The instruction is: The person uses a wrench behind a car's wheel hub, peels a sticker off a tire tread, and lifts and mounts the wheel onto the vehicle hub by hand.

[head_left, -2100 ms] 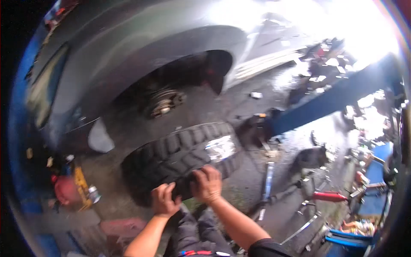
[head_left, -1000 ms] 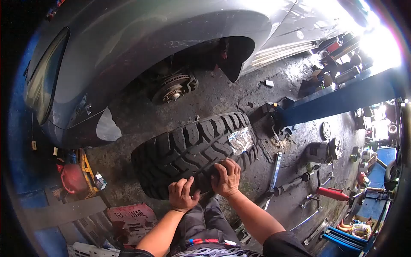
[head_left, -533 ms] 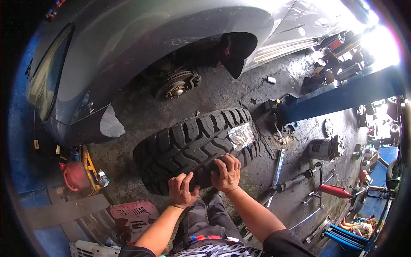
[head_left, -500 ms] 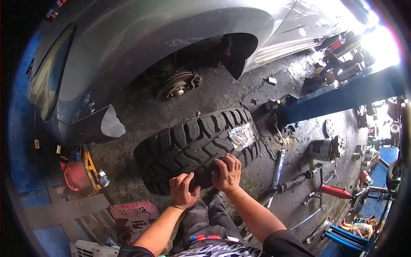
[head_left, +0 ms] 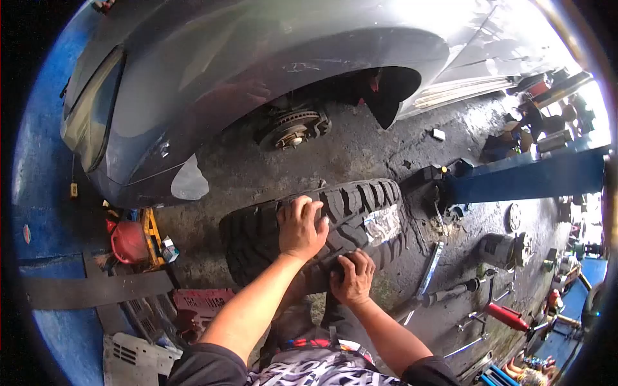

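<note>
A chunky black off-road tire (head_left: 351, 222) stands upright on its tread in front of me, with a silvery label (head_left: 383, 225) stuck to the tread. My left hand (head_left: 302, 231) lies across the top of the tread, fingers apart and slightly bent, thumb out to the side. On the tread nearer my body, my right hand (head_left: 354, 276) has its fingers curled against the rubber. Beyond the tire is a grey car (head_left: 244, 77), its wheel off, leaving the brake disc (head_left: 296, 128) exposed in the wheel arch.
A blue lift arm (head_left: 528, 180) reaches in from the right. Beside the tire lies a long metal bar (head_left: 429, 270). A bucket (head_left: 499, 249) and a red jack (head_left: 505, 316) are at right. At left are a red container (head_left: 129, 242) and a grey panel (head_left: 132, 360).
My left hand has moved forward from the tire's near side onto the top of its tread. My right hand stays on the near part. The whole view has shifted slightly.
</note>
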Demonstrator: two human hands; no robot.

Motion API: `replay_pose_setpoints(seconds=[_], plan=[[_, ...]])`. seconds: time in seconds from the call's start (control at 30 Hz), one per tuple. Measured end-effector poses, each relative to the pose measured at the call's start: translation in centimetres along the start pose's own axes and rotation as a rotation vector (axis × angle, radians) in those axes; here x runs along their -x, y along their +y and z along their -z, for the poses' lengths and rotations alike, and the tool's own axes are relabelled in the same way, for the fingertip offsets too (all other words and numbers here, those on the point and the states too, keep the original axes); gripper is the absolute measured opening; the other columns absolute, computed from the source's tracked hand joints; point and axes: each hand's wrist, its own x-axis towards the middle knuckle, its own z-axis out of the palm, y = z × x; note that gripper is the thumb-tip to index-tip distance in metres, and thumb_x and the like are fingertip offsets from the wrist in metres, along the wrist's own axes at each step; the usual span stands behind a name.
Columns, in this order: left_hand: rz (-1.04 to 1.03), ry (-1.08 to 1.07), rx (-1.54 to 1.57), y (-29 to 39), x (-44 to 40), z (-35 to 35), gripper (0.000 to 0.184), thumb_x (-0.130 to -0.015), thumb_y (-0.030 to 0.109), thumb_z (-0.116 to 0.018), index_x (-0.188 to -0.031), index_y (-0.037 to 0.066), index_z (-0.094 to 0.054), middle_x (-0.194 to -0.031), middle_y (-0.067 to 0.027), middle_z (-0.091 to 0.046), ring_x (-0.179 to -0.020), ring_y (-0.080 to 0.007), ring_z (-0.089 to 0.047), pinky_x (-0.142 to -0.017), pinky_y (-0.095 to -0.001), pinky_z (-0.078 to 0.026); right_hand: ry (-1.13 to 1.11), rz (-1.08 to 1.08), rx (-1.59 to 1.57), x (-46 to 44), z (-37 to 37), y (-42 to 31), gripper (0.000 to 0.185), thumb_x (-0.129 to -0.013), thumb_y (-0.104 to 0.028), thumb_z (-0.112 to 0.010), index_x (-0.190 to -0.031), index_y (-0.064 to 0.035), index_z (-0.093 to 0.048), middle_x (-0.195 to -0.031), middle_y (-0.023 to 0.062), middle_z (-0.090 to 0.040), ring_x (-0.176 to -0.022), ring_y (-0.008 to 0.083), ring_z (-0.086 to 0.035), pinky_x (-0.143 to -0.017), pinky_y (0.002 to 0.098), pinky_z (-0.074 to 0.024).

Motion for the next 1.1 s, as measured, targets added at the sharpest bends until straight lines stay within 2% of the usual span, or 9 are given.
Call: replay_pose_setpoints(seconds=[0.3, 0.43, 0.53, 0.63, 0.83, 0.9, 0.97, 1.03, 1.1], plan=[[0.042, -0.089, -0.055, 0.4, -1.1, -0.4, 0.044, -0.075, 0.023, -0.071, -0.115, 0.014, -0.056, -0.118, -0.0095, -0.048, -0.115, -0.0307, -0.048, -0.099, -0.0492, -0.034, -0.306, -0.112, -0.154, -15.8, 2.9, 8.6, 0.033, -0.076, -0.008, -0.069, -0.108, -0.0098, -0.063, -0.108, 0.0149, -0.059, -0.108, 0.0392, -0.053, -0.090, 0.0467, -0.0425], [0.050, -0.120, -0.087, 0.5, -1.2, -0.3, 0.046, -0.075, 0.023, -0.069, -0.117, 0.014, -0.054, -0.119, -0.0105, -0.047, -0.115, -0.0319, -0.048, -0.099, -0.0512, -0.033, -0.567, 0.128, -0.379, -25.3, -3.2, 11.7, 0.037, -0.081, -0.005, -0.061, -0.117, -0.0108, -0.066, -0.110, 0.0187, -0.065, -0.107, 0.0398, -0.060, -0.091, 0.0460, -0.0481], [0.063, -0.134, -0.103, 0.4, -1.0, -0.2, 0.046, -0.075, 0.023, -0.069, -0.117, 0.014, -0.054, -0.120, -0.0112, -0.046, -0.115, -0.0327, -0.047, -0.099, -0.0515, -0.033, -1.045, -0.036, -0.573, -28.6, -5.6, 10.2, 0.037, -0.082, -0.007, -0.059, -0.117, -0.0124, -0.067, -0.109, 0.0188, -0.069, -0.104, 0.0373, -0.064, -0.089, 0.0440, -0.0519], [0.077, -0.148, -0.104, 0.2, -1.2, -0.1, 0.046, -0.075, 0.024, -0.069, -0.117, 0.015, -0.054, -0.120, -0.0120, -0.047, -0.115, -0.0336, -0.048, -0.099, -0.0517, -0.033, -0.999, 0.398, -0.422, -28.9, -10.2, 10.8, 0.031, -0.083, -0.010, -0.058, -0.111, -0.0115, -0.070, -0.104, 0.0174, -0.071, -0.098, 0.0362, -0.068, -0.085, 0.0419, -0.0541], [0.085, -0.131, -0.086, -0.9, -0.9, 0.3, 0.044, -0.076, 0.024, -0.068, -0.117, 0.016, -0.054, -0.120, -0.0126, -0.047, -0.115, -0.0347, -0.048, -0.099, -0.0515, -0.034, -0.762, 0.002, -0.374, -29.3, -11.7, 13.3, 0.020, -0.083, -0.013, -0.063, -0.100, -0.0073, -0.070, -0.101, 0.0164, -0.072, -0.095, 0.0340, -0.069, -0.081, 0.0396, -0.0549], [0.083, -0.118, -0.083, -1.5, -0.7, 0.6, 0.043, -0.076, 0.024, -0.067, -0.116, 0.015, -0.055, -0.120, -0.0124, -0.048, -0.115, -0.0347, -0.048, -0.098, -0.0511, -0.034, -0.463, -0.193, -0.573, -28.4, -11.8, 16.2, 0.018, -0.082, -0.007, -0.065, -0.099, -0.0032, -0.068, -0.096, 0.0186, -0.072, -0.092, 0.0316, -0.071, -0.079, 0.0374, -0.0544], [0.105, -0.106, -0.094, -2.0, -0.5, 0.9, 0.043, -0.074, 0.025, -0.069, -0.115, 0.017, -0.055, -0.119, -0.0099, -0.049, -0.113, -0.0329, -0.050, -0.099, -0.0513, -0.035, -0.492, -0.394, -0.485, -29.3, -9.2, 17.7, 0.020, -0.083, 0.001, -0.061, -0.102, -0.0003, -0.066, -0.099, 0.0177, -0.072, -0.095, 0.0271, -0.070, -0.083, 0.0345, -0.0530], [0.121, -0.101, -0.099, -3.1, -0.2, 1.6, 0.043, -0.074, 0.025, -0.070, -0.113, 0.018, -0.056, -0.118, -0.0087, -0.049, -0.112, -0.0322, -0.050, -0.098, -0.0513, -0.036, -0.394, -0.320, -0.626, -27.9, -8.7, 21.6, 0.034, -0.084, 0.010, -0.055, -0.115, -0.0019, -0.064, -0.104, 0.0080, -0.071, -0.099, 0.0167, -0.067, -0.087, 0.0311, -0.0522], [0.131, -0.102, -0.094, -4.2, 0.3, 2.2, 0.042, -0.074, 0.025, -0.070, -0.113, 0.018, -0.056, -0.119, -0.0086, -0.049, -0.111, -0.0326, -0.051, -0.096, -0.0512, -0.037, -0.302, -0.302, -0.624, -25.5, -7.3, 25.0, 0.043, -0.085, 0.013, -0.051, -0.125, -0.0019, -0.059, -0.116, 0.0093, -0.068, -0.107, 0.0185, -0.064, -0.092, 0.0322, -0.0506]])
